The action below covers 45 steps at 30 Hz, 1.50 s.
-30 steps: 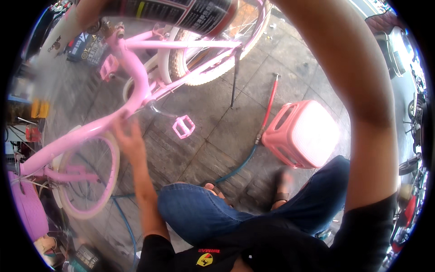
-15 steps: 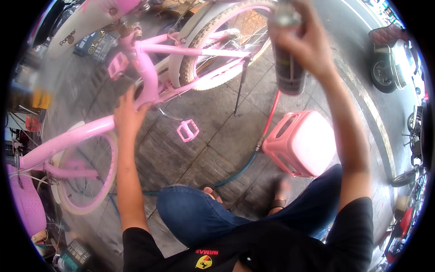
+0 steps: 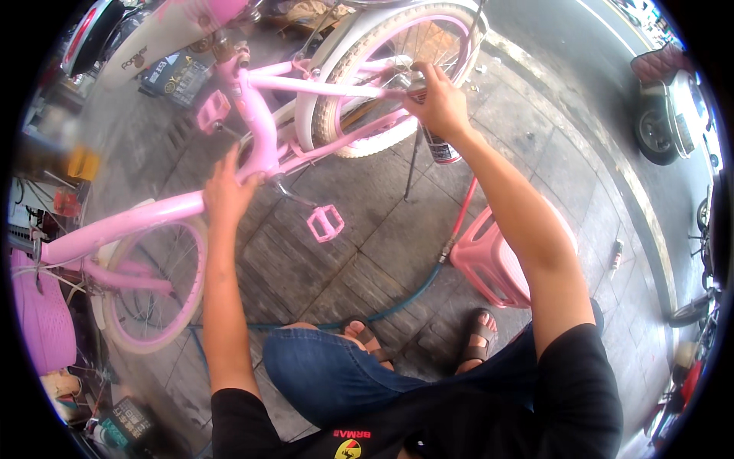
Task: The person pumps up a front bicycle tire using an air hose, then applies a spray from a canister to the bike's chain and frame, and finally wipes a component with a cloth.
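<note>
A pink bicycle (image 3: 264,134) stands across the pavement in front of me, with its rear wheel (image 3: 329,115) at the upper right of it. My left hand (image 3: 232,189) grips the pink frame tube close to the crank, fingers over the far side and thumb toward the right. A pink pedal (image 3: 326,223) hangs from the crank beside it. My right hand (image 3: 440,103) is closed round a spray can (image 3: 443,151), held next to the rear hub. The can's upper part is covered by my fingers, and I cannot make out any spray.
A pink plastic stool (image 3: 489,256) is by my right forearm. A red and green hose (image 3: 409,294) crosses the paving near my feet. The kickstand (image 3: 413,172) reaches the ground. A small tube (image 3: 616,256) lies right of the stool; a parked scooter (image 3: 665,115) stands at far right.
My right hand has brought the spray can down and left, from above the stool to the rear hub. My left hand stays on the frame. The view has shifted slightly.
</note>
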Tool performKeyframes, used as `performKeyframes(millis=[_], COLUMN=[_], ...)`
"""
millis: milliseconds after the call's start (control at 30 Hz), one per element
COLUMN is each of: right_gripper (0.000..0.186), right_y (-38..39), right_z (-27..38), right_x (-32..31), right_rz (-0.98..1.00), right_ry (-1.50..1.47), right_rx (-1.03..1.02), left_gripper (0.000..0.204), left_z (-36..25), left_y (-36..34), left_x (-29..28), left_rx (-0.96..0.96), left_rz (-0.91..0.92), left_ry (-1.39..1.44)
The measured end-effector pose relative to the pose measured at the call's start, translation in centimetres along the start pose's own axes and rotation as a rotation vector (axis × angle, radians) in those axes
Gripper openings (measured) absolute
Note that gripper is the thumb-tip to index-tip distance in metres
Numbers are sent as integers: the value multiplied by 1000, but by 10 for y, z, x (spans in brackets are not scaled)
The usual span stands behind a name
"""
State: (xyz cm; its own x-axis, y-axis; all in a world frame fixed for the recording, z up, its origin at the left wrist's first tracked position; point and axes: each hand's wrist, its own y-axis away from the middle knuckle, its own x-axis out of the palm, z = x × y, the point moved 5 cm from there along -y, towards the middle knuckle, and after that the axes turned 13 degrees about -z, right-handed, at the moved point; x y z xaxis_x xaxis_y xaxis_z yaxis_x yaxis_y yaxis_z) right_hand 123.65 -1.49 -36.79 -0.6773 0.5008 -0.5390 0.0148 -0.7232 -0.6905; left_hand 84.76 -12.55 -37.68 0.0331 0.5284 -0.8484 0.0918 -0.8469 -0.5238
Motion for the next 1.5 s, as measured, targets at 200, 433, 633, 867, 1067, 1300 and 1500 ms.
performKeyframes(millis=[200,433,633,867,1067,1300,1500], right_gripper=[53,52,52,50,50,52,57], right_y=[3,6,5,7,6,9,73], right_z=[-12,-15,-17,-15,6,0,11], right_x=[11,18,21,23,19,1,-38], right_rz=[31,-15,-15,-38,-40,-2,196], right_ry=[13,30,-9,8,-41,-51,-267], right_rx=[62,44,28,-4,-76,-32,-117], left_gripper=[74,73,73,73,73,73,72], left_z=[1,3,2,2,2,1,8], left_y=[1,2,2,2,3,4,4], left_x=[2,4,4,3,0,1,-3], left_rx=[-5,11,4,0,-4,0,9], left_rz=[1,-11,-10,-7,-13,-17,-6], left_ry=[-18,-20,-8,4,32,33,4])
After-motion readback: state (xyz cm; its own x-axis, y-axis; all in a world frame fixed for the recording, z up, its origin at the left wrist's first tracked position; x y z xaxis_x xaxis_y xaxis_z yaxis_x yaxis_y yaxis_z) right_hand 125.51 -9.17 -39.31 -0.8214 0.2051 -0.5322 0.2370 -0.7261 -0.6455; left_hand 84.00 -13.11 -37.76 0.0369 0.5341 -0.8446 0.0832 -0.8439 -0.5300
